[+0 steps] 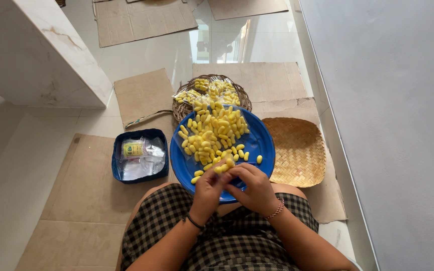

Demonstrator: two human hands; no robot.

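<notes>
Both my hands meet at near edge of round blue plastic tray [260,142] on my lap; left hand [208,190] and right hand [255,189] pinch small yellow oval cocoons [223,167]. Blue box [139,156] left.

The floor [21,150] is pale and glossy, with flat sheets of brown cardboard [84,200] on it. A plain grey wall [393,125] stands at right. A white marble ledge [36,50] is at upper left.

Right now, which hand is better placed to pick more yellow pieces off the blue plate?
Probably the left hand: its fingers already touch yellow pieces at the blue plate's near edge. The right hand sits just behind, curled towards the left.
</notes>
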